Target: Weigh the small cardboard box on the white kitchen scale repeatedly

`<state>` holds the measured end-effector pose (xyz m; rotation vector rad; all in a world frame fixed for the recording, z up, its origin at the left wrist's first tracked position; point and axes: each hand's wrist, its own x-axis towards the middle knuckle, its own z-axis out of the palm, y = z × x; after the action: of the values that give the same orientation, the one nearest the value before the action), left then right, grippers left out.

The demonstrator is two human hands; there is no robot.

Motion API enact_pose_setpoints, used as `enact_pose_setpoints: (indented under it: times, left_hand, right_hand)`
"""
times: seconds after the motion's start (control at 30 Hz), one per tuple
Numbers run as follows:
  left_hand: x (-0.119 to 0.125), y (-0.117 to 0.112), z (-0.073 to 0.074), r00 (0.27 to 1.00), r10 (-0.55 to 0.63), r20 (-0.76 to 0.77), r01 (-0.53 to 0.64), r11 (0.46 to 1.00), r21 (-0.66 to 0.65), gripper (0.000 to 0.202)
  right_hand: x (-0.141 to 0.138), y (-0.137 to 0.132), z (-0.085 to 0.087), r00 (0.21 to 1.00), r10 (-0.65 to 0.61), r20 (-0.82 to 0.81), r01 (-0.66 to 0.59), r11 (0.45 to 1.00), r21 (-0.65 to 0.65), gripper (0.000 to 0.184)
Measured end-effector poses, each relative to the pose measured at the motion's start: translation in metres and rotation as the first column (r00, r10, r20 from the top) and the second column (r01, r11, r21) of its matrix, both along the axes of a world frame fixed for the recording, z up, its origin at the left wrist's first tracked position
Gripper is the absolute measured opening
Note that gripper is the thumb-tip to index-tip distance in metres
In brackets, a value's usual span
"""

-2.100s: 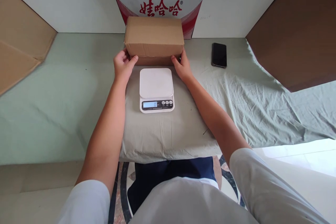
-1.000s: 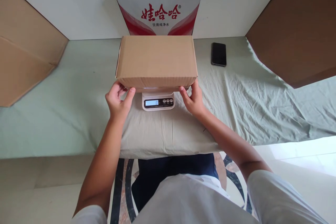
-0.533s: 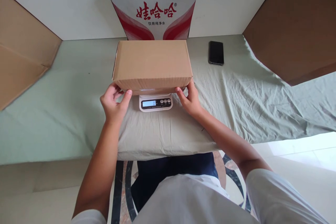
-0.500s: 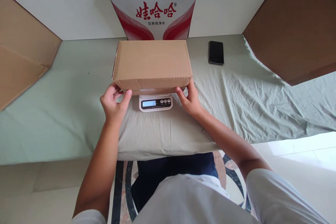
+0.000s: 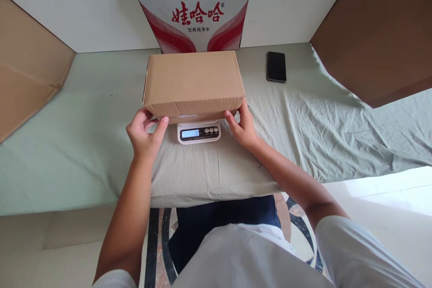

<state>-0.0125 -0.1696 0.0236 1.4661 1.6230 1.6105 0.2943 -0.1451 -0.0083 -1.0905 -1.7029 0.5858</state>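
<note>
A closed brown cardboard box (image 5: 195, 76) is over a small white digital scale (image 5: 199, 140), covering the scale's platform. The scale's lit display shows 0, with round buttons to its right. My left hand (image 5: 146, 132) grips the box at its near left lower corner, thumb on the front face and fingers curled beneath. At the near right lower corner, my right hand (image 5: 243, 127) holds it the same way. Whether the underside of the box touches the platform is hidden.
A black phone (image 5: 276, 66) lies on the green cloth (image 5: 97, 94) to the right. Behind the box stands a white and red carton (image 5: 199, 15). Large brown cardboard pieces stand at the left (image 5: 30, 63) and right (image 5: 374, 40).
Both hands keep their grip on the box, and the display still shows 0. The whole view has shifted slightly, with the scene a little further left.
</note>
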Motion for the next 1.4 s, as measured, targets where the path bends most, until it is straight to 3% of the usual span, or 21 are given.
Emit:
enact_pose_setpoints:
  times: [0.77, 1.03, 1.13, 1.4]
  left_hand:
    - [-0.004, 0.001, -0.003, 0.999, 0.014, -0.046, -0.013, 1.0, 0.01, 0.056]
    - [-0.005, 0.002, -0.003, 0.999, 0.024, -0.032, -0.023, 0.999, 0.033, 0.055]
    - [-0.007, 0.002, -0.005, 0.999, 0.016, -0.03, -0.014, 0.999, 0.046, 0.059]
    - [-0.014, 0.005, -0.011, 0.996, -0.048, 0.072, 0.04, 0.993, 0.111, 0.08]
  right_hand:
    - [0.0, 0.005, -0.007, 0.998, 0.039, -0.057, -0.039, 0.999, -0.003, 0.086]
    - [0.003, 0.002, -0.005, 0.996, 0.065, -0.064, -0.067, 0.997, -0.034, 0.096]
    - [0.005, 0.001, -0.004, 0.994, 0.07, -0.079, -0.072, 0.997, -0.025, 0.101]
    - [0.008, 0.0, -0.003, 0.986, 0.047, -0.158, -0.053, 0.998, -0.038, 0.09]
